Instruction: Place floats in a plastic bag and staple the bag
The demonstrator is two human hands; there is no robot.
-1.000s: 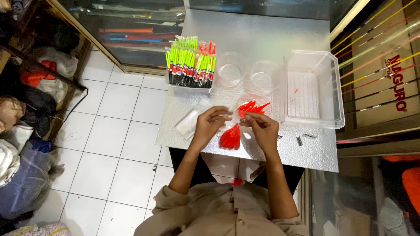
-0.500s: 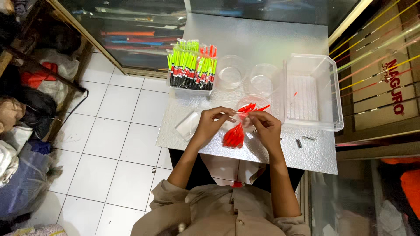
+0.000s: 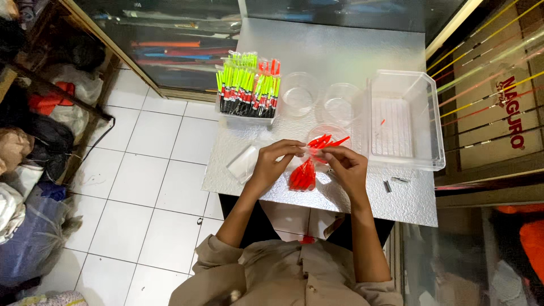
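Two hands (image 3: 310, 164), clear bag (image 3: 303, 173), red floats

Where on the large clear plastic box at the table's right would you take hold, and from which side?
Grip the clear plastic box by its raised rim along the near edge, coming from above. Its walls stand upright and open-topped, the rim overhangs, and the left side is crowded by the round cups.

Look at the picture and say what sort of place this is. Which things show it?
Probably a small fishing-tackle shop or packing stall: a rack of green and red fishing floats, long thin rods along the right wall, and a glass display case behind the silvery table.
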